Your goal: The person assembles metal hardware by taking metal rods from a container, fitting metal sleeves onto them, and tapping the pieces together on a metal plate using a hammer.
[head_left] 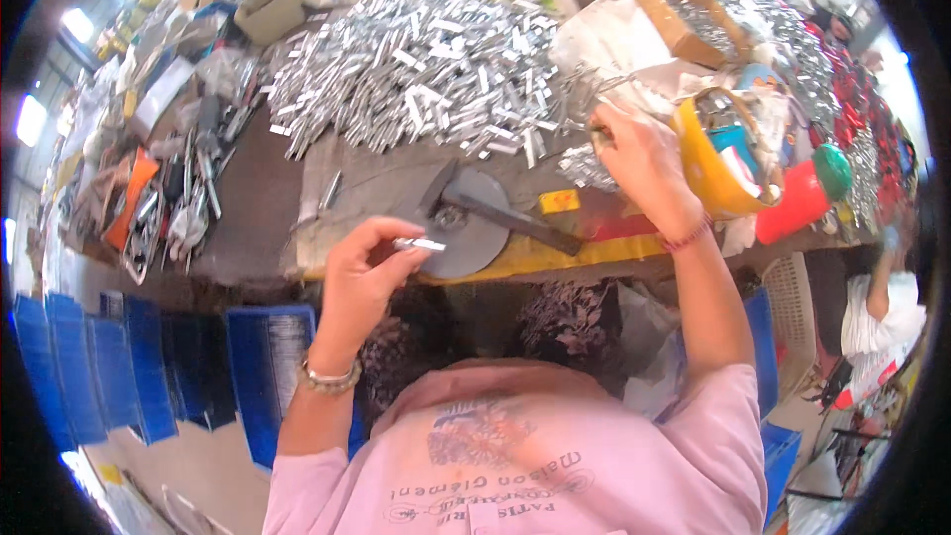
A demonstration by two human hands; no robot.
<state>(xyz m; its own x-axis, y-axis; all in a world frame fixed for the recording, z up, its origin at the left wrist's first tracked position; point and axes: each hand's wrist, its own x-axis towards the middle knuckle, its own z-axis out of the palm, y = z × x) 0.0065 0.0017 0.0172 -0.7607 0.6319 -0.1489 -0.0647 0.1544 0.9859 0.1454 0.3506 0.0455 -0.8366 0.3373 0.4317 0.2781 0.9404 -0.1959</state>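
Pinched between thumb and fingertips of left hand point(362, 272): one small silver metal piece point(420, 244), held level just beside rim of grey round metal disc point(466, 228) on workbench point(258, 223). Right hand point(642, 160) closed at near edge of silver metal-piece pile point(426, 69), fingers curled down; contents of that grasp cannot be told. Yellow container point(708, 173) just right of right hand, red bottle with green cap point(804, 193) beyond it.

Right hand point(642, 160) hides whatever its fingers pinch; grip cannot be told
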